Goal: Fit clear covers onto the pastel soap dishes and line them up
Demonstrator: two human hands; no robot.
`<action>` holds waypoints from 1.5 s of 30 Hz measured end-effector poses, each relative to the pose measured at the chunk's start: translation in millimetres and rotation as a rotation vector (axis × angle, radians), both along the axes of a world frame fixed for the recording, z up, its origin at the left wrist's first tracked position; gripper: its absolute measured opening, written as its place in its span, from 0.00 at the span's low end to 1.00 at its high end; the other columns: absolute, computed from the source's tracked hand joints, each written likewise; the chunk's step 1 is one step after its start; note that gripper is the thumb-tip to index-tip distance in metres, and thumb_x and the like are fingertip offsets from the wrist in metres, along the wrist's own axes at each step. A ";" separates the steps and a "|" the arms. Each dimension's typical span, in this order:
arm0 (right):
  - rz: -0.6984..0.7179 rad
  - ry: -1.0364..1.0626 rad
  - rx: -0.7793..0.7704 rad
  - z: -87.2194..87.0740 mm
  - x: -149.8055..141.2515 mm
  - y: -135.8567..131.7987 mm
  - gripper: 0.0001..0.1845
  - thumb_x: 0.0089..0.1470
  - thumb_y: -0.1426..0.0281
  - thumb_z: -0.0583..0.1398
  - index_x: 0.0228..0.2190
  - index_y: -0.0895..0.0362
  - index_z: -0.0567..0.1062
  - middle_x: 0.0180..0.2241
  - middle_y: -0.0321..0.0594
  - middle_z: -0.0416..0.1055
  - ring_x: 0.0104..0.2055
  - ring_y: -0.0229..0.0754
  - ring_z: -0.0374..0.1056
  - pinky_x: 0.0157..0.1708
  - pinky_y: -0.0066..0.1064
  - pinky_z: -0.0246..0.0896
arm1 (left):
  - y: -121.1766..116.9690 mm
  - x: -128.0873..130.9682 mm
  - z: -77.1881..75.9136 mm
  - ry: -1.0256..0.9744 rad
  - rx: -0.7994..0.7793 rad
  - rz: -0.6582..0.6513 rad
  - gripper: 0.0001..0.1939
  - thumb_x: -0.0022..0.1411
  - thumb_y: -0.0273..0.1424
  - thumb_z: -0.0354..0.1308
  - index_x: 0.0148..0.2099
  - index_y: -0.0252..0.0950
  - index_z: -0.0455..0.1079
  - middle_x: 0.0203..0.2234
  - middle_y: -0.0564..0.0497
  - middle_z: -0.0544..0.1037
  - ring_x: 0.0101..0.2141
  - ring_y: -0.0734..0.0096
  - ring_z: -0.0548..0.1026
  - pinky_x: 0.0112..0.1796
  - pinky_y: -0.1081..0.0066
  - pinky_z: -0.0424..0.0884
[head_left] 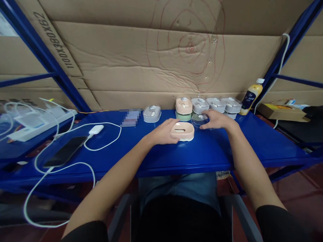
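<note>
Pink box point(188, 133): sitting on the desk point(159, 159) between both hands, its slotted top showing no clear cover.
Left hand point(166, 131): fingers gripping the pink box's left side.
Right hand point(217, 120): fingers seeming to be gripping a clear cover point(196, 123) just beside the pink box, its outline blurring.
Boxes behind: a covered pink one point(184, 106) resting on a green one point(183, 116), covered grey ones point(217, 104) standing alongside.
Progress: those back boxes are looking complete; the front pink box is looking unfinished, its top lying uncovered.
</note>
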State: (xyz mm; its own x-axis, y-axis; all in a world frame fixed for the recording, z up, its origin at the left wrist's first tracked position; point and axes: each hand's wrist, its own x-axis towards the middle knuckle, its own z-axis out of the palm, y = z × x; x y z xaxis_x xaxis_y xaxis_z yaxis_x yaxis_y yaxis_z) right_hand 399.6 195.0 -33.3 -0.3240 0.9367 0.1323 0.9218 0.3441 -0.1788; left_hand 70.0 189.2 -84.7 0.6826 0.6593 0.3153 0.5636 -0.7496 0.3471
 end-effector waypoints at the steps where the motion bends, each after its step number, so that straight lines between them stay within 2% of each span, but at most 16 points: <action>1: -0.001 0.004 0.004 0.6 0.3 -0.3 0.41 0.48 0.49 0.75 0.57 0.58 0.80 0.52 0.55 0.81 0.53 0.64 0.78 0.53 0.50 0.75 | -2.5 1.0 0.9 0.016 0.012 0.009 0.50 0.54 0.39 0.71 0.76 0.35 0.60 0.68 0.34 0.72 0.67 0.37 0.71 0.67 0.43 0.69; 4: 0.044 0.065 0.021 2.1 -3.8 -3.3 0.41 0.49 0.48 0.74 0.58 0.59 0.80 0.51 0.54 0.82 0.50 0.63 0.78 0.52 0.52 0.75 | -7.5 4.0 1.1 0.042 0.012 0.042 0.51 0.56 0.39 0.69 0.77 0.33 0.57 0.68 0.31 0.71 0.68 0.34 0.70 0.66 0.41 0.68; 7: 0.175 0.184 0.048 0.9 -17.7 -9.1 0.42 0.49 0.48 0.75 0.60 0.55 0.80 0.53 0.51 0.82 0.52 0.61 0.78 0.54 0.52 0.74 | -5.4 6.7 -4.1 -0.013 -0.064 0.022 0.54 0.56 0.42 0.71 0.79 0.35 0.55 0.69 0.31 0.70 0.69 0.31 0.68 0.67 0.38 0.66; 10: 0.302 0.237 0.028 -4.4 -36.8 -14.8 0.41 0.48 0.52 0.75 0.61 0.53 0.80 0.54 0.48 0.81 0.52 0.59 0.77 0.54 0.52 0.74 | 2.0 8.9 -13.4 -0.157 -0.181 -0.035 0.66 0.51 0.50 0.77 0.81 0.36 0.46 0.73 0.30 0.65 0.72 0.31 0.65 0.69 0.38 0.64; 12: 0.337 0.232 0.016 -9.7 -48.3 -16.7 0.41 0.48 0.55 0.76 0.61 0.53 0.80 0.54 0.49 0.80 0.53 0.59 0.77 0.55 0.52 0.73 | 6.8 9.7 -18.7 -0.235 -0.230 -0.046 0.75 0.45 0.52 0.80 0.82 0.35 0.43 0.75 0.28 0.62 0.73 0.29 0.62 0.70 0.37 0.62; 15: 0.358 0.239 0.032 -18.9 -59.8 -16.3 0.43 0.49 0.54 0.76 0.64 0.54 0.78 0.56 0.50 0.78 0.56 0.60 0.76 0.59 0.54 0.71 | 10.6 8.2 -22.1 -0.258 -0.282 -0.051 0.79 0.40 0.52 0.83 0.82 0.36 0.41 0.75 0.27 0.61 0.74 0.27 0.62 0.71 0.36 0.61; 20: 0.408 0.239 0.046 -31.5 -66.4 -12.0 0.47 0.51 0.50 0.75 0.66 0.55 0.75 0.58 0.53 0.77 0.58 0.62 0.74 0.61 0.56 0.69 | 11.3 2.9 -21.9 -0.275 -0.340 -0.048 0.75 0.46 0.48 0.81 0.83 0.37 0.40 0.70 0.28 0.70 0.70 0.32 0.70 0.68 0.38 0.66; 24: 0.420 0.233 0.051 -35.9 -67.5 -9.6 0.48 0.51 0.50 0.75 0.68 0.52 0.73 0.60 0.53 0.75 0.61 0.63 0.74 0.62 0.57 0.69 | 12.4 3.8 -22.5 -0.283 -0.322 -0.042 0.74 0.46 0.48 0.82 0.82 0.37 0.42 0.67 0.29 0.74 0.68 0.33 0.73 0.66 0.39 0.68; 27: 0.420 0.239 0.024 -35.7 -68.0 -9.8 0.48 0.52 0.49 0.75 0.69 0.53 0.73 0.61 0.53 0.75 0.62 0.63 0.73 0.63 0.57 0.69 | 12.9 4.7 -19.4 -0.247 -0.267 -0.034 0.67 0.45 0.48 0.81 0.79 0.37 0.52 0.67 0.31 0.74 0.67 0.34 0.73 0.65 0.41 0.69; 30: 0.405 0.240 -0.030 -33.6 -67.8 -11.6 0.50 0.54 0.46 0.73 0.71 0.50 0.70 0.63 0.52 0.75 0.64 0.64 0.72 0.65 0.57 0.68 | 10.7 0.9 -9.1 -0.160 -0.187 -0.026 0.58 0.47 0.51 0.80 0.74 0.38 0.61 0.67 0.35 0.75 0.66 0.37 0.75 0.64 0.47 0.72; 32: 0.386 0.247 -0.041 -31.5 -66.6 -12.5 0.53 0.53 0.43 0.73 0.72 0.50 0.67 0.66 0.54 0.72 0.67 0.66 0.70 0.66 0.58 0.66 | 7.1 -4.9 1.3 -0.068 -0.142 0.024 0.56 0.48 0.54 0.78 0.72 0.38 0.64 0.65 0.35 0.77 0.64 0.36 0.77 0.61 0.49 0.75; 34: 0.365 0.278 -0.011 -28.6 -64.1 -12.6 0.52 0.56 0.41 0.70 0.72 0.53 0.67 0.68 0.57 0.70 0.69 0.67 0.68 0.67 0.58 0.65 | 2.0 -11.6 12.3 0.039 -0.097 0.143 0.54 0.49 0.58 0.76 0.70 0.37 0.66 0.61 0.34 0.80 0.60 0.33 0.79 0.56 0.48 0.77; 37: 0.328 0.349 0.078 -23.1 -58.5 -11.4 0.37 0.71 0.41 0.54 0.64 0.56 0.75 0.62 0.57 0.76 0.65 0.62 0.72 0.65 0.54 0.67 | -6.4 -18.7 24.0 0.173 -0.035 0.393 0.53 0.50 0.63 0.73 0.66 0.34 0.69 0.54 0.30 0.83 0.54 0.26 0.82 0.52 0.46 0.78; 38: 0.312 0.361 0.105 -21.4 -56.6 -10.9 0.37 0.74 0.42 0.48 0.59 0.57 0.78 0.58 0.56 0.78 0.61 0.60 0.74 0.63 0.53 0.67 | -8.8 -19.6 25.7 0.208 -0.023 0.466 0.54 0.49 0.65 0.73 0.66 0.32 0.69 0.52 0.28 0.84 0.53 0.24 0.82 0.51 0.45 0.78; 41: 0.265 0.359 0.141 -18.2 -52.7 -9.4 0.42 0.75 0.40 0.40 0.45 0.57 0.80 0.48 0.55 0.81 0.53 0.57 0.76 0.59 0.49 0.69 | -13.7 -18.4 23.8 0.262 0.004 0.620 0.58 0.47 0.69 0.73 0.65 0.29 0.69 0.47 0.25 0.84 0.51 0.19 0.82 0.51 0.41 0.76; 45: 0.238 0.332 0.118 -19.3 -53.8 -8.0 0.42 0.73 0.37 0.39 0.37 0.54 0.77 0.40 0.51 0.80 0.46 0.55 0.77 0.53 0.47 0.70 | -14.9 -11.9 14.0 0.242 0.065 0.725 0.57 0.46 0.70 0.72 0.63 0.30 0.71 0.44 0.25 0.84 0.51 0.19 0.82 0.50 0.44 0.76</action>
